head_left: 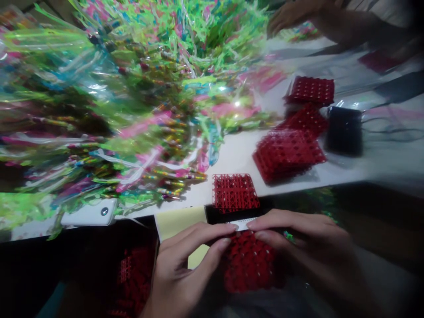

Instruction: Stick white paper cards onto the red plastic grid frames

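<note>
My left hand [185,269] and my right hand [304,247] both grip a red plastic lattice piece [248,265] low in the view, just below the table edge. Fingers of both hands curl over its top edge, where a small white strip [243,224] shows. A second red lattice square [235,192] lies flat on the white table [364,168] just beyond my fingertips. A yellow sheet [179,223] sits under my left fingers.
A big heap of clear bags with neon green and pink strips and colourful pencils [132,97] fills the left. Stacks of red lattice pieces [288,152] and a dark one [344,130] stand at right. A white phone [91,213] lies near the edge. Another person's hand [291,15] reaches in top right.
</note>
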A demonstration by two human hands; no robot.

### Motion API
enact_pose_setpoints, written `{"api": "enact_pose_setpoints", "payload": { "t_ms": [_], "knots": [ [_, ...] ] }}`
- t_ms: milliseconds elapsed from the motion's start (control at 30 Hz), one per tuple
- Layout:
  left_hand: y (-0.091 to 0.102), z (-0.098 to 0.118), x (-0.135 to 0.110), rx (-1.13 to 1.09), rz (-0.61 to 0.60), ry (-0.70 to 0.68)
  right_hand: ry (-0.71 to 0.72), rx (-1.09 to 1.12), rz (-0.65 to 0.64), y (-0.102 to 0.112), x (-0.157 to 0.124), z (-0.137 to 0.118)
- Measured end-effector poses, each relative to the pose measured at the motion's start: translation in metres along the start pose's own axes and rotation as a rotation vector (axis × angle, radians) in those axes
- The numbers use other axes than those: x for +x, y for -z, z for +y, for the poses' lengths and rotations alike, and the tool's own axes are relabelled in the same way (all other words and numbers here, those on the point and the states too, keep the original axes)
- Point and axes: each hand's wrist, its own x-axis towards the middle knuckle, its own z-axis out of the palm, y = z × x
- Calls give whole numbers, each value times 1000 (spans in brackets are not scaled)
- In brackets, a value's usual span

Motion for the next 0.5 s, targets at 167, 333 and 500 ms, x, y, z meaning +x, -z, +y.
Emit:
{"api": "enact_pose_setpoints", "payload": {
  "t_ms": [167,333,500],
  "knots": [
    [3,1,12,-226,25,265,22,-90,-47,2,-2,2],
    [14,9,30,-182,-269,326,92,-28,-231,-3,-5,7],
    [19,5,27,-249,-336,392,81,-30,-145,-8,-10,13]
  ]
}}
